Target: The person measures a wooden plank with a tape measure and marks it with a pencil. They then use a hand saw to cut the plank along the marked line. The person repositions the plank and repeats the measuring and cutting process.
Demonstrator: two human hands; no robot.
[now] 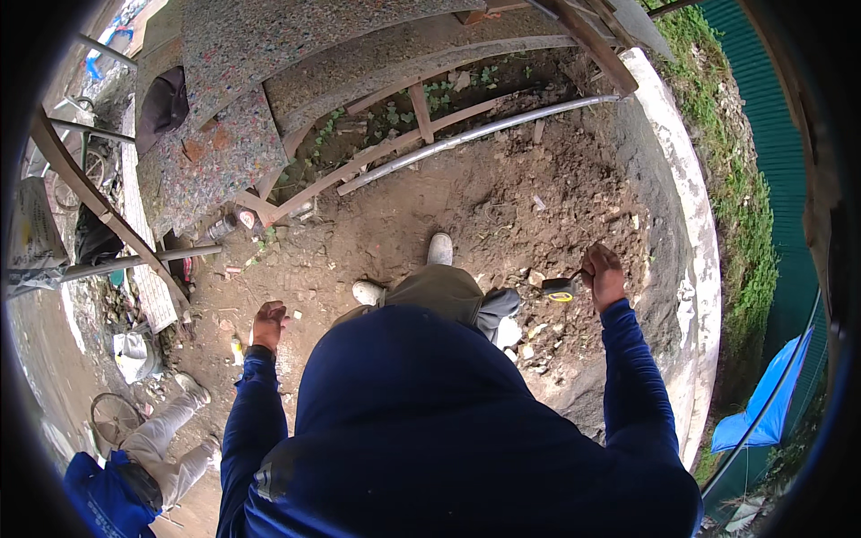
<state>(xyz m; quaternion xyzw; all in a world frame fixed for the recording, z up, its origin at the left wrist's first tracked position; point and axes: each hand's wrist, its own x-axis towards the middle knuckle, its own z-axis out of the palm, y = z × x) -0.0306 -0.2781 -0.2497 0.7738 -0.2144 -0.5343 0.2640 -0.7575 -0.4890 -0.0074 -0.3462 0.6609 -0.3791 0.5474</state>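
My right hand [604,272] is closed, out to the right over the rough soil. Right beside its fingers is a black and yellow tape measure [558,290], with a short dark strap or edge reaching to the fingers. On the left, my left hand [269,325] has its fingers curled in, and whatever may be inside them is hidden. A small yellow and white object [237,351] is on the ground beside that wrist. Both arms wear dark blue sleeves, spread wide apart.
Speckled boards [260,45] on a wooden frame stand ahead, with a metal pipe [475,134] along the near side. A pale concrete edge [682,170] curves along the right. Loose rubble [529,345] lies near my feet. Another person [152,457] is at lower left.
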